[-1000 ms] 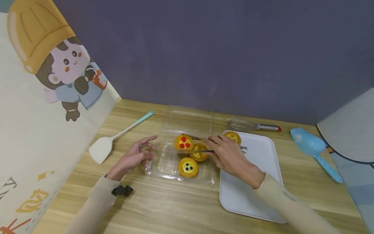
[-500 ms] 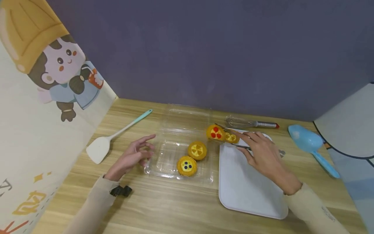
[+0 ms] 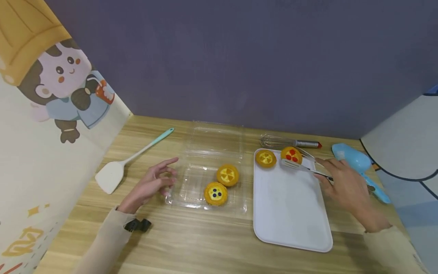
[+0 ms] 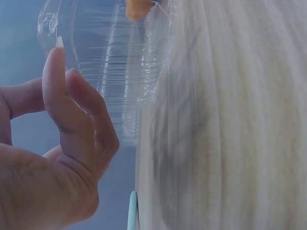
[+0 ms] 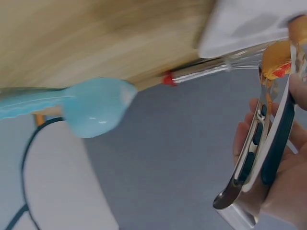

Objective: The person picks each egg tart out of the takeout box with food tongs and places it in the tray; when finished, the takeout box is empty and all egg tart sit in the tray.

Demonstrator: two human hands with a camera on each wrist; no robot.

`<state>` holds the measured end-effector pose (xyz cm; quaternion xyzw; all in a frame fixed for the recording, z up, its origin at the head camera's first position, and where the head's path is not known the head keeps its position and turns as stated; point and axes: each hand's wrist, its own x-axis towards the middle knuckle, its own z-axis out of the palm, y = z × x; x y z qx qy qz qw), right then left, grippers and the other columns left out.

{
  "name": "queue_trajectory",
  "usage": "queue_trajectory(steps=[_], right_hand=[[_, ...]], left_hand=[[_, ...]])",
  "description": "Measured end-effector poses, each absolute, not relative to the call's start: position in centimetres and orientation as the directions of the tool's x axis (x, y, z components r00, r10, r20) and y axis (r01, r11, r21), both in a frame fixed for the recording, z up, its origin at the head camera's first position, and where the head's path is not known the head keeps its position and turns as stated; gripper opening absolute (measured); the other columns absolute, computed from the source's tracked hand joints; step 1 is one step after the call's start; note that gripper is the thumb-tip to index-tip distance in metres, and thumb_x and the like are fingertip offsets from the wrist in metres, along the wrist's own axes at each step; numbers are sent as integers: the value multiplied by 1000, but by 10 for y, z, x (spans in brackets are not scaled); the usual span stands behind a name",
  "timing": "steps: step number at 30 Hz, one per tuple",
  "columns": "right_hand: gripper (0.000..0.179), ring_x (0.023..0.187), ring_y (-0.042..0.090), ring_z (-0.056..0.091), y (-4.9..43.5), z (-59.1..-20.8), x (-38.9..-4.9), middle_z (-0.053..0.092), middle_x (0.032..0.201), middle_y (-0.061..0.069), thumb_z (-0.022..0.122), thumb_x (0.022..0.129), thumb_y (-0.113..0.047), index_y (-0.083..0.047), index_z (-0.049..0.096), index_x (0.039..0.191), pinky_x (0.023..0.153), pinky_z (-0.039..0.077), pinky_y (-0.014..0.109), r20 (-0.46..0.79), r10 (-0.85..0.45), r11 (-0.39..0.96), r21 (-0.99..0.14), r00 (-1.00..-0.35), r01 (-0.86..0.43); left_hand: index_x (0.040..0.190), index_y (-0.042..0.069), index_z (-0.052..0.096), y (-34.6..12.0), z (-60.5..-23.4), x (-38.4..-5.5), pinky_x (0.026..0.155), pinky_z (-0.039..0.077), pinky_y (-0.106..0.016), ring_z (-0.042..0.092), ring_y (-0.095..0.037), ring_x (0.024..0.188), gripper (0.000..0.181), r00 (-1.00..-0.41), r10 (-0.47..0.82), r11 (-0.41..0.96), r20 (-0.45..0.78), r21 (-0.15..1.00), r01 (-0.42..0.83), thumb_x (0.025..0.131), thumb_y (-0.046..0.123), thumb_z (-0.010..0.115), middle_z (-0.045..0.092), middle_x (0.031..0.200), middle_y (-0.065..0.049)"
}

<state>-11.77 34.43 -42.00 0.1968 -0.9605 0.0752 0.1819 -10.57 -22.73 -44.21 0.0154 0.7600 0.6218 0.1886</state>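
My right hand (image 3: pixel 347 186) grips a pair of metal tongs (image 5: pixel 254 153) with dark inlays on the handles. Between the tong tips is an egg tart with red topping (image 3: pixel 291 155), over the far end of the white tray (image 3: pixel 291 213). A tart with yellow wedges (image 3: pixel 265 158) sits in the tray's far left corner. My left hand (image 3: pixel 150 184) is beside the left edge of the clear plastic clamshell box (image 3: pixel 195 182), fingers loosely bent and holding nothing. Inside the box, toward its right, lie another yellow-wedge tart (image 3: pixel 227 175) and a tart with dark blue dots (image 3: pixel 216 193).
A white turner with a mint handle (image 3: pixel 111 175) lies at the left. Behind the tray is a whisk (image 3: pixel 291 142), and a blue scoop (image 3: pixel 354 158) lies at the right, partly behind my right hand. A dark wall (image 3: pixel 239 68) bounds the table's back.
My right hand has carried the red-topped tart in the tongs rightward from the clamshell box to over the tray. My left hand has stayed by the box.
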Motion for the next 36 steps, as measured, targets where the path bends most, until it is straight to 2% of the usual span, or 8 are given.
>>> queue_trajectory(steps=[10, 19, 24, 32, 36], right_hand=[[54, 92, 46, 63, 374, -429, -114, 71, 113, 27, 84, 82, -13, -4, 67, 132, 40, 45, 40, 351, -352, 920, -43, -868, -390], [53, 96, 46, 64, 370, -436, -114, 71, 113, 26, 85, 83, -15, -3, 68, 131, 49, 54, 53, 328, -340, 923, -61, -881, -379], [52, 97, 48, 64, 371, -437, -114, 70, 115, 29, 84, 84, -13, -2, 68, 132, 48, 53, 52, 323, -340, 921, -74, -883, -382], [52, 89, 48, 64, 371, -439, -114, 70, 109, 30, 85, 81, -10, 1, 68, 130, 43, 48, 44, 351, -358, 914, -59, -865, -402], [56, 89, 47, 64, 371, -441, -113, 70, 109, 30, 87, 79, -12, 1, 67, 130, 44, 49, 45, 360, -358, 914, -53, -861, -402]], left_hand=[[165, 14, 28, -227, -443, -106, 52, 59, -20, 63, -11, 72, 80, -925, 274, 203, -262, 956, -211, 95, -4, 61, 47, 137, -29], [165, 12, 28, -227, -440, -105, 50, 60, -21, 64, -12, 73, 80, -930, 271, 209, -249, 958, -195, 94, -5, 60, 48, 134, -28], [165, 12, 28, -227, -440, -105, 50, 59, -21, 64, -12, 72, 80, -930, 274, 206, -246, 959, -193, 94, -6, 60, 49, 132, -27], [165, 10, 27, -226, -440, -106, 48, 59, -22, 63, -11, 70, 81, -931, 282, 195, -231, 964, -180, 93, -7, 59, 49, 130, -27], [165, 9, 26, -226, -440, -105, 47, 59, -22, 63, -10, 69, 81, -932, 281, 194, -231, 964, -181, 93, -8, 60, 50, 128, -26]])
